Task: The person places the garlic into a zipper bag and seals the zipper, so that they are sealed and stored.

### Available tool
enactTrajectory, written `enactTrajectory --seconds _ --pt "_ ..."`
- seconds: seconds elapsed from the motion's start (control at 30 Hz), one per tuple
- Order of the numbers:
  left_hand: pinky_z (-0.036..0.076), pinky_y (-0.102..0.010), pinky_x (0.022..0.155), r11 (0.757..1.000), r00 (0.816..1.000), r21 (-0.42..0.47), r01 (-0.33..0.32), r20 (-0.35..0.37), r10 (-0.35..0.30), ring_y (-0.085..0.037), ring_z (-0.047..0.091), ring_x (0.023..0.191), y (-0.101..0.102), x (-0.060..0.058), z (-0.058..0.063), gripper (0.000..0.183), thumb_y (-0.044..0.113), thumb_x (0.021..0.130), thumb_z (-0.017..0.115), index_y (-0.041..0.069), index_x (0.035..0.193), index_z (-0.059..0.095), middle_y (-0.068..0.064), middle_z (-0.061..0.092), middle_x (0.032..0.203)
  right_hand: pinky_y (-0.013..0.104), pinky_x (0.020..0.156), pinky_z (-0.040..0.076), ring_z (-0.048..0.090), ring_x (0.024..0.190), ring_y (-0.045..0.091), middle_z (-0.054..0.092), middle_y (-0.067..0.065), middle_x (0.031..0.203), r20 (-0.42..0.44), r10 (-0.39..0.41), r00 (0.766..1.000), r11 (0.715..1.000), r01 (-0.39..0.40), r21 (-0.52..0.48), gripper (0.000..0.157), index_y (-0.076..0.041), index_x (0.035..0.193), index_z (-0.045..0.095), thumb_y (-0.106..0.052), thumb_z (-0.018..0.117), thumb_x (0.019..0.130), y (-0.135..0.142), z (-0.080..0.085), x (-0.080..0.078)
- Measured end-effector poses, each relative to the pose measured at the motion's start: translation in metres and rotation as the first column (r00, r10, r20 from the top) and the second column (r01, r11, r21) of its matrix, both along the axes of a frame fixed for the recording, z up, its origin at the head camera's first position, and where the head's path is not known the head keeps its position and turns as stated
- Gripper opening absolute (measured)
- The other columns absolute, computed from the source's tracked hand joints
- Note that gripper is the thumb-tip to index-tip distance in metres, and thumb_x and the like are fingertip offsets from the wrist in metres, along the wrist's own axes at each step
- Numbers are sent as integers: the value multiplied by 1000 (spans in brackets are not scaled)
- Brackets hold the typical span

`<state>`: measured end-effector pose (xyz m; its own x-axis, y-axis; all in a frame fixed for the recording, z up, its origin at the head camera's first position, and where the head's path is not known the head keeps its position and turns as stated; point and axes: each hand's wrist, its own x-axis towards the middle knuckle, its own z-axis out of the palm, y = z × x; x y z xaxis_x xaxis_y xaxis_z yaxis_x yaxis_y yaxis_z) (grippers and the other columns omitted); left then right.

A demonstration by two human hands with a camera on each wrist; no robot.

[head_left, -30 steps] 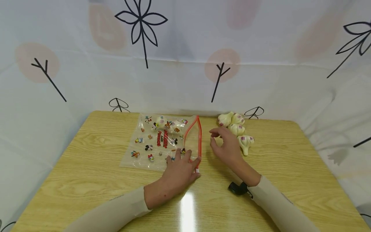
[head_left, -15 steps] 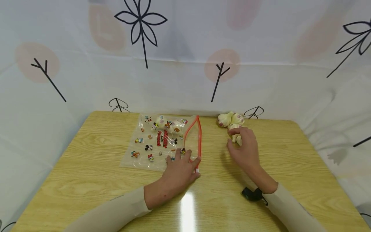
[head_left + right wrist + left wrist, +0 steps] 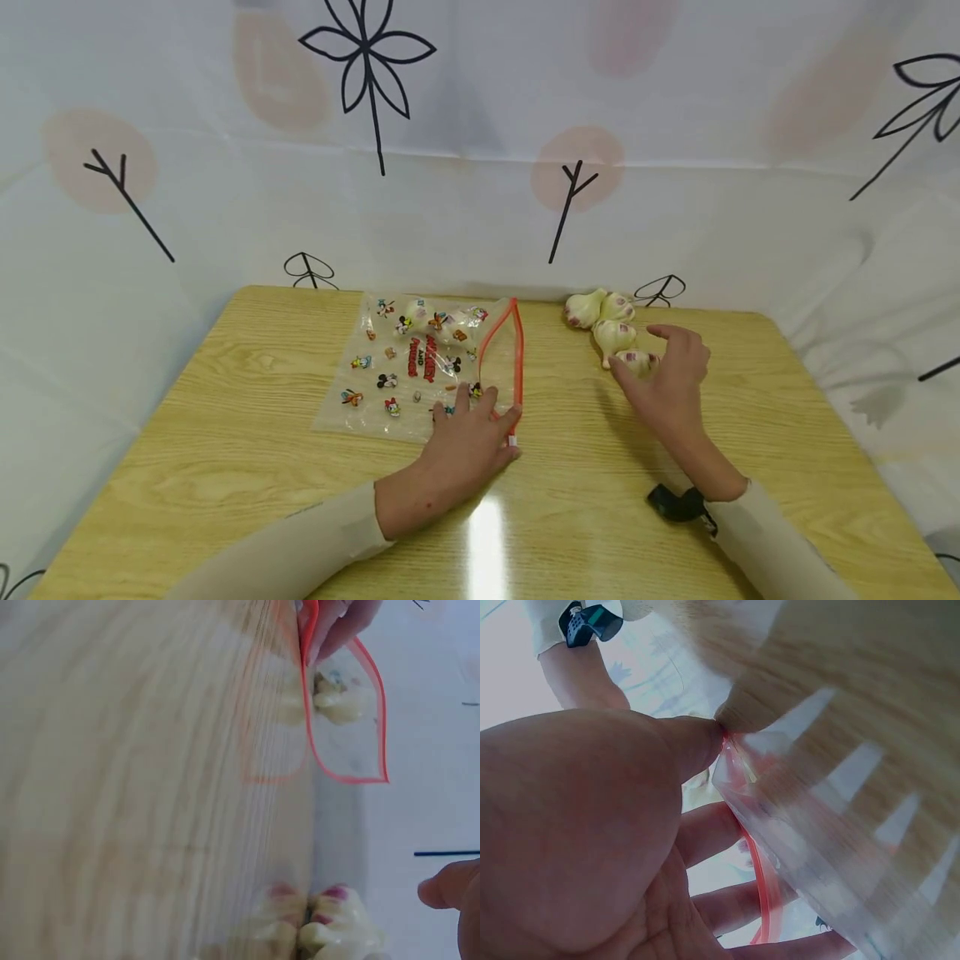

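Observation:
My left hand (image 3: 463, 446) lies with spread fingers on the near right corner of a clear zip bag (image 3: 397, 379) printed with cartoon figures. In the left wrist view its thumb and fingers touch the bag beside the red zip edge (image 3: 761, 881). The bag's mouth gapes to the right, and a pale garlic bulb (image 3: 341, 703) shows inside it. Several garlic bulbs (image 3: 615, 335) with purple patches lie in a cluster right of the bag. My right hand (image 3: 671, 387) hovers beside the nearest bulb (image 3: 639, 362), thumb and index finger apart, holding nothing.
The light wood table (image 3: 247, 483) ends at the back against a white cloth (image 3: 465, 225) with flower and twig prints. A black wrist camera (image 3: 678, 503) sits at my right wrist, low over the tabletop.
My right hand has moved right, from beside the bag's mouth past the garlic bulbs. The nearest bulb has turned, its stem now pointing left. My left hand and the bag stay put.

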<state>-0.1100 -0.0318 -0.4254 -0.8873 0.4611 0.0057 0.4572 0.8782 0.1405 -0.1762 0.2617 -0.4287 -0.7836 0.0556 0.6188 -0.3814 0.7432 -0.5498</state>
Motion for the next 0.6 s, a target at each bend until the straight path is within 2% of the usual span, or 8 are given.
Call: enactTrajectory --seconds 0.13,0.33,0.5,0.6 --pt "46 -77 98 1000 1000 0 6 -5 -6 -55 42 145 -1 1 0 54 53 105 61 26 153 60 -14 50 159 64 98 31 38 121 53 43 36 134 140 -22 990 999 25 -21 73 13 138 46 -15 86 85 10 1 2" --pt "47 -77 99 1000 1000 -7 10 -7 -10 -55 42 145 -1 1 0 54 53 106 60 27 154 59 -14 50 159 63 96 42 41 129 52 38 37 143 353 13 936 997 13 -70 89 16 151 33 -21 86 90 20 0 3" --pt "46 -77 99 1000 1000 0 9 -4 -9 -55 42 146 -1 1 0 55 53 106 60 26 154 59 -14 49 160 60 93 45 45 127 51 39 39 142 411 52 910 996 -20 -83 90 18 153 31 -23 84 92 27 -6 0" --pt "46 -78 100 1000 1000 2 8 -3 -8 -55 41 146 -1 1 0 54 53 106 60 27 154 59 -13 49 160 48 88 46 49 118 46 43 37 137 425 48 904 997 -21 -69 86 18 151 34 -22 83 93 30 -9 -2"
